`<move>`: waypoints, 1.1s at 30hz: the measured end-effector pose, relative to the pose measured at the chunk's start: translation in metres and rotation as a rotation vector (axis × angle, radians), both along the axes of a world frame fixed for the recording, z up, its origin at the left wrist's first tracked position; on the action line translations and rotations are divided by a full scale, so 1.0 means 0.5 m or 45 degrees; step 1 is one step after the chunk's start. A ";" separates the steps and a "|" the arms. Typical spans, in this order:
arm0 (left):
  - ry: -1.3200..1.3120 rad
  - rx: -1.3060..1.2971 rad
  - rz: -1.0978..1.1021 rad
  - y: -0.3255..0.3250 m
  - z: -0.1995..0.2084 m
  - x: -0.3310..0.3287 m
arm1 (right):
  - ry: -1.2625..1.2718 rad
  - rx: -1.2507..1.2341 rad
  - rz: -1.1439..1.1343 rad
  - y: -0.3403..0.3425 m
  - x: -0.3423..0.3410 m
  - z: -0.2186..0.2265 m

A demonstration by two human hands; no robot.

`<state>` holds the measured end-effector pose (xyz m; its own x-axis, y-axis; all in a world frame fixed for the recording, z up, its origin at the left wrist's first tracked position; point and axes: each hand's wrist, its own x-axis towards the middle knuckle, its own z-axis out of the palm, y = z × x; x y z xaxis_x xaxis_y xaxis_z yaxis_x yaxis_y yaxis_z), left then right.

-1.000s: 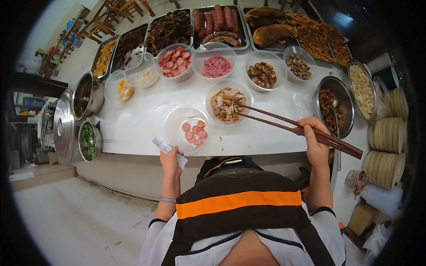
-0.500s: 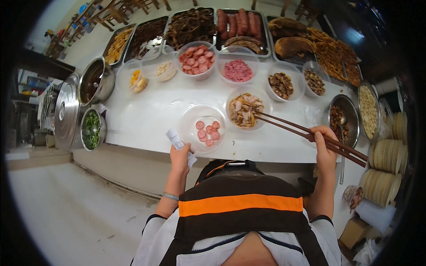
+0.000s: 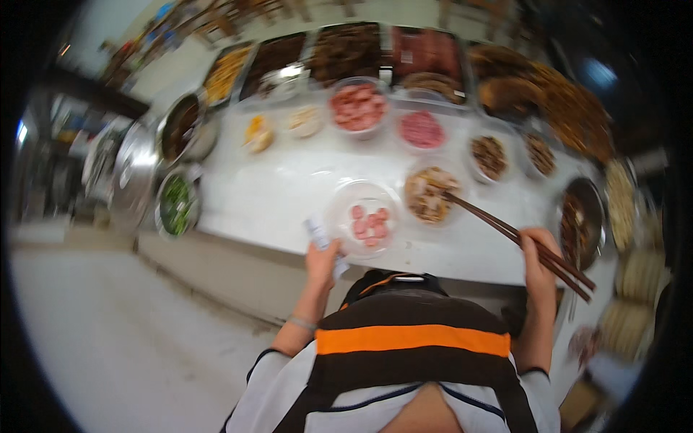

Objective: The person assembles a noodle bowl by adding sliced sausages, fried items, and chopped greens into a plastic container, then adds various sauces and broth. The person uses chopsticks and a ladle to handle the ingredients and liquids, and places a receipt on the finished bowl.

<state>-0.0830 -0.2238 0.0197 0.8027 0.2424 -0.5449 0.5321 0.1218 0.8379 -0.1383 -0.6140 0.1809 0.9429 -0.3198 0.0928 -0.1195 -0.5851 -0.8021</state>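
The right hand (image 3: 538, 257) has fingers closed round two long brown chopsticks (image 3: 485, 216), tips among mottled food pieces (image 3: 427, 193) in a round see-through tub (image 3: 460, 180); the left hand (image 3: 323, 260) pinches a paper slip (image 3: 315, 231) over the front edge of the smooth white counter (image 3: 267, 191), just beside a see-through bowl (image 3: 338, 217) of pink sausage slices (image 3: 369, 227); leftward, the counter stretches towards a round metal pot (image 3: 206, 137).

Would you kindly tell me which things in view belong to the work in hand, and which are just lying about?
In use:
- chopsticks, right hand
- sliced mixed food, at their tips
- paper slip, left hand
- sausage slices, probably

Seemingly lying about:
- metal lid
- stacked plates
- chopped greens
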 end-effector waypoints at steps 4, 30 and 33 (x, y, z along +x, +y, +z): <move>-0.035 -0.004 -0.004 -0.004 -0.007 0.004 | -0.097 0.065 0.032 -0.006 -0.007 0.019; -0.452 0.030 0.049 0.028 0.173 0.121 | -0.687 -0.005 -0.713 -0.407 -0.043 0.209; -0.545 0.032 0.110 -0.055 0.231 0.117 | -0.858 0.051 -0.653 -0.593 0.005 0.234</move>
<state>-0.0247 -0.2513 0.1350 0.9311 0.3275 -0.1608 0.1251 0.1275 0.9839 -0.1359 -0.9105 0.2981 0.4273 -0.7078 0.5624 0.1492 -0.5584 -0.8161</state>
